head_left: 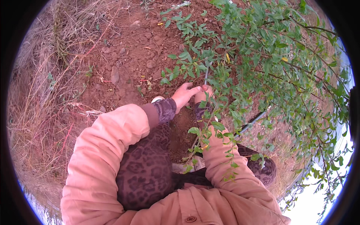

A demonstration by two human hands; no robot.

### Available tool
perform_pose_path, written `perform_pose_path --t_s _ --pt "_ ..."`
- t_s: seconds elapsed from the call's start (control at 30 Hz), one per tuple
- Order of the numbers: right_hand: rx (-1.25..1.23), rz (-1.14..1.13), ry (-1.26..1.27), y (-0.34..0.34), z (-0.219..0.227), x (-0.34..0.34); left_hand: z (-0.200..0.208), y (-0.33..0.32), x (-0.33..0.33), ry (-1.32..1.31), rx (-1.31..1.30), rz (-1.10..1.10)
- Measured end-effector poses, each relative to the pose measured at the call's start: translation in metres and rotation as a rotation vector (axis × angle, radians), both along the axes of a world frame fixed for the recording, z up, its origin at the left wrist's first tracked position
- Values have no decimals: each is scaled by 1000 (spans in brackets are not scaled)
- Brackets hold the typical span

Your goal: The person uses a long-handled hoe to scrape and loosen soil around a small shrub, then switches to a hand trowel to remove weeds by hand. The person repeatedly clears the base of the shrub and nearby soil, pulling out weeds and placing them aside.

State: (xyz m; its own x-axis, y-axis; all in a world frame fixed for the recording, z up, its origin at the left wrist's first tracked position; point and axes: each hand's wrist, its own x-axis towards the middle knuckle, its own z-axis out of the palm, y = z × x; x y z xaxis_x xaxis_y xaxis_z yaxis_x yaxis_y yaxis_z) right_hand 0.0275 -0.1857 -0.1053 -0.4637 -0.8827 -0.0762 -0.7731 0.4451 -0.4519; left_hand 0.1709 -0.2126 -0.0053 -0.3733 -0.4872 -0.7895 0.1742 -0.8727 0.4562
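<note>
My left hand (182, 96) reaches in from the left, with the stretched thumb apart from the other fingers and its tip at my right hand. I see nothing held in it. Partly behind leaves, my right hand (204, 95) is closed at the lower end of a thin grey rod (206, 74). That rod points away from me into the foliage; its far end is hidden. Both hands are low among the branches of a leafy green shrub (240, 56), over reddish soil (138, 52).
A dark hose or pipe (249, 123) runs under the branches right of my right forearm. Dry grass (41, 90) covers the left side. Several stones lie on the soil, one oblong stone (115, 75) among them. Leafy twigs hang over my right sleeve (221, 153).
</note>
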Motion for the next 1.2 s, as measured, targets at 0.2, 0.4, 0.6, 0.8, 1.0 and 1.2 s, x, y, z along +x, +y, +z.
perform_pose_path --t_s 0.2,0.4,0.6,0.8,1.0,1.2 --pt "85 72 59 -24 3 -6 -12 6 -7 52 52 13" --pt "258 -176 -80 -51 4 23 -10 4 -3 56 27 38" --pt "27 -278 -268 -58 18 44 -4 0 5 -18 66 170" --pt "91 -117 -177 -60 29 51 -3 -31 14 99 -147 348" --pt "108 -92 -82 -63 33 59 3 -67 15 262 -156 580" --pt "144 -43 -86 -67 36 56 17 -86 7 163 -184 502"
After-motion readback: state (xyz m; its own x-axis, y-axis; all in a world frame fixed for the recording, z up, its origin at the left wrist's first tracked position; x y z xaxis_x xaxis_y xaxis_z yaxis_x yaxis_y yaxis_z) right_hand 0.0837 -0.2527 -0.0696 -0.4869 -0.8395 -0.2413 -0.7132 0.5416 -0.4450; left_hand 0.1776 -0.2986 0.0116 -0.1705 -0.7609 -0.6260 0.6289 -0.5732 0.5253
